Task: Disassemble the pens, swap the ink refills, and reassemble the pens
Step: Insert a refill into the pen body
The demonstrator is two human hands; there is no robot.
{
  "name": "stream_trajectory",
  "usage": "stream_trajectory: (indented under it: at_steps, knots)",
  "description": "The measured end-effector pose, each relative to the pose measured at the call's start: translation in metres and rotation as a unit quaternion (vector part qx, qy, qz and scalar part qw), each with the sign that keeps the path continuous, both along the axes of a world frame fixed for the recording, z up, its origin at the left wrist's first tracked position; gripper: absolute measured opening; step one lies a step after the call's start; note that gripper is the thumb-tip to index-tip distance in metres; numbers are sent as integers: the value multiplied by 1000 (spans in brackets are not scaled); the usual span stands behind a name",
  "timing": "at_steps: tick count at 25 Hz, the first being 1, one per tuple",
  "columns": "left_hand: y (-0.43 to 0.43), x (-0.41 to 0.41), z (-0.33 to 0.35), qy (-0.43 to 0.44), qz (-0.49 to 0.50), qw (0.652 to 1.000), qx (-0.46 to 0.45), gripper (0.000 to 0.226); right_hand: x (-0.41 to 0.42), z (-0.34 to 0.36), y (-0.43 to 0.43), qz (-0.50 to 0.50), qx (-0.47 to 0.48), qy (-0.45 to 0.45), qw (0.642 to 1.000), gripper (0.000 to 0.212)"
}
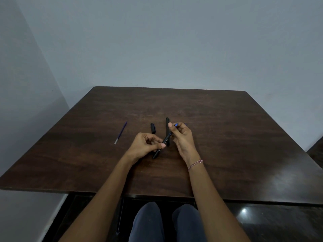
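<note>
My left hand [146,144] pinches a black pen barrel [161,145] that slants from lower left to upper right above the table. My right hand [181,137] is closed around the barrel's upper end, and a small blue piece [176,124] shows at its fingertips. Behind the hands a second black pen body [167,123] lies on the table, partly hidden. To its left lies a black cap [153,128]. A thin blue ink refill [121,132] with a silver end rests alone further left.
The dark wooden table [227,137] stands against a grey wall. Its front edge is close to my knees [167,222]. A pink bracelet [195,164] is on my right wrist. Dark glossy floor shows to the right.
</note>
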State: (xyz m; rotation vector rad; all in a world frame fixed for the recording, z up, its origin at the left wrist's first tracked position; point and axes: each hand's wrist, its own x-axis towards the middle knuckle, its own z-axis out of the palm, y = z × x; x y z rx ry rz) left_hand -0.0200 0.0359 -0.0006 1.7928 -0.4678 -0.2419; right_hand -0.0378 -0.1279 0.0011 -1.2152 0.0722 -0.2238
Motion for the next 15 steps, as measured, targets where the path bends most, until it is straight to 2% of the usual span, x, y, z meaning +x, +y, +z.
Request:
stream_trajectory:
  at_steps: [2, 4, 6, 9, 15]
  knots:
    - [1, 1, -1, -3, -2, 1000, 2, 10, 1, -1, 1, -8, -14, 3, 1000, 14]
    - [1, 2, -2, 5, 7, 1000, -17, 13, 2, 0, 1, 1, 41, -9, 999, 9]
    - [1, 3, -2, 13, 17, 999, -33, 16, 2, 2, -1, 27, 94, -28, 995, 18]
    - [0, 3, -2, 19, 13, 999, -42, 14, -1, 3, -2, 49, 94, -48, 993, 26]
    - [1, 3, -3, 18, 6, 997, -72, 21, -2, 5, 1, 26, 93, -48, 994, 22]
